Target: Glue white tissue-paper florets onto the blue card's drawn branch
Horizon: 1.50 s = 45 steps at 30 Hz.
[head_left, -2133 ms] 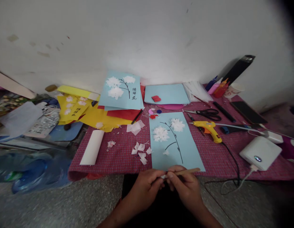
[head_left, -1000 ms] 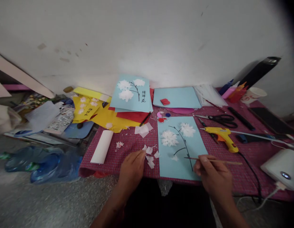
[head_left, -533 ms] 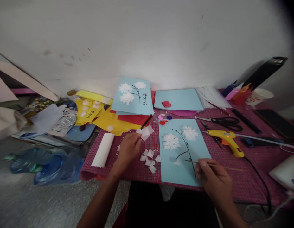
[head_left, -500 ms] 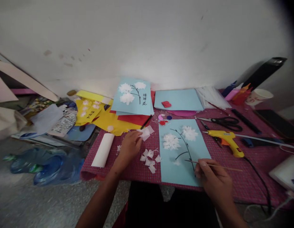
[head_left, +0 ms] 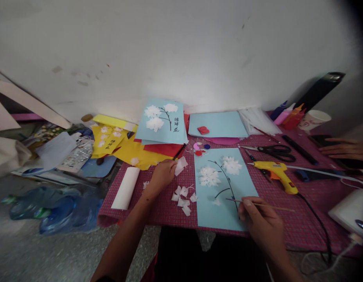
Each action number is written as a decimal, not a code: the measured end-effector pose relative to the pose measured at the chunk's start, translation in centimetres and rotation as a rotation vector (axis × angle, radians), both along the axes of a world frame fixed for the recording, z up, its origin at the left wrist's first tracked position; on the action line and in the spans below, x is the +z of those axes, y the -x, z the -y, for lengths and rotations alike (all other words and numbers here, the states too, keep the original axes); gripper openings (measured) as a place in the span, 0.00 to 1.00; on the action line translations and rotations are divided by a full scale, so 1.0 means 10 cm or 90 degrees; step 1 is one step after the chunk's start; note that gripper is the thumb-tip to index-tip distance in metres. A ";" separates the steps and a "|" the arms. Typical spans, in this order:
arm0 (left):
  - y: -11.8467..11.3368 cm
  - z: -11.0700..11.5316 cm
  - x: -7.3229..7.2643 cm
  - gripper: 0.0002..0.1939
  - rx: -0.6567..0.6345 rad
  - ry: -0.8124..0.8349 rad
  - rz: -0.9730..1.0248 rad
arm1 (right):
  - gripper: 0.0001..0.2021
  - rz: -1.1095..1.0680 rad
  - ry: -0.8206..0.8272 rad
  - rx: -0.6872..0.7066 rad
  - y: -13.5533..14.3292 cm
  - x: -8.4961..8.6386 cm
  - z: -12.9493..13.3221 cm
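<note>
My right hand (head_left: 262, 221), fingers closed, grips a thin wooden stick (head_left: 275, 206). The stick's tip hovers over a light blue sheet (head_left: 207, 215) bearing a black-drawn branch and two white paper blossoms, the left blossom (head_left: 209, 176) and the upper right blossom (head_left: 231, 165). A small white tuft (head_left: 217, 202) sits low on the same sheet. At the table's left part, my left hand (head_left: 162, 175) pinches the edge of a white tissue paper piece (head_left: 180, 166); its fingertips are partly hidden. Several small tissue petals (head_left: 184, 201) lie between that hand and the blue sheet.
A yellow glue gun (head_left: 277, 172), black scissors (head_left: 277, 150) and a black pen (head_left: 300, 149) lie to the right. Another person's hand (head_left: 347, 149) rests on a dark phone. A paper roll (head_left: 125, 188) lies left; a finished flower card (head_left: 160, 129) leans at the back.
Another person's hand has come into view over the phone at the right. My left fingers now cover more of the tissue piece. My right hand has barely moved.
</note>
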State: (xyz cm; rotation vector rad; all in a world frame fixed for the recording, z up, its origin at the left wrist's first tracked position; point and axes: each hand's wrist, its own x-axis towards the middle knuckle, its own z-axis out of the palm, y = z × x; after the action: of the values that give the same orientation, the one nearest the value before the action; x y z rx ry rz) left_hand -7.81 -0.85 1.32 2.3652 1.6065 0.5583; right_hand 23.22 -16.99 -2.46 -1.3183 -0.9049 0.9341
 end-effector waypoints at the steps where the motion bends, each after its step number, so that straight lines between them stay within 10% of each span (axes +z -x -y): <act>1: 0.00 -0.01 0.00 0.13 0.003 0.003 0.008 | 0.10 0.001 -0.001 0.000 0.00 -0.01 0.00; 17: 0.06 0.02 0.18 0.12 0.164 0.078 0.385 | 0.10 0.044 0.009 0.011 0.00 -0.02 -0.01; 29: -0.41 0.85 0.39 0.17 0.127 0.544 1.040 | 0.10 -0.191 -0.112 0.122 0.23 0.35 0.07; 45: -0.79 1.30 0.26 0.14 0.081 0.633 1.083 | 0.09 -0.306 -0.015 0.138 0.57 0.40 0.03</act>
State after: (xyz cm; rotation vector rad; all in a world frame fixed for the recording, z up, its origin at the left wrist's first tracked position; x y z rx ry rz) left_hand 0.10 -13.81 3.96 0.4957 0.7403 0.9939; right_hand 17.48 -17.31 1.59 -0.9234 -0.6853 1.3348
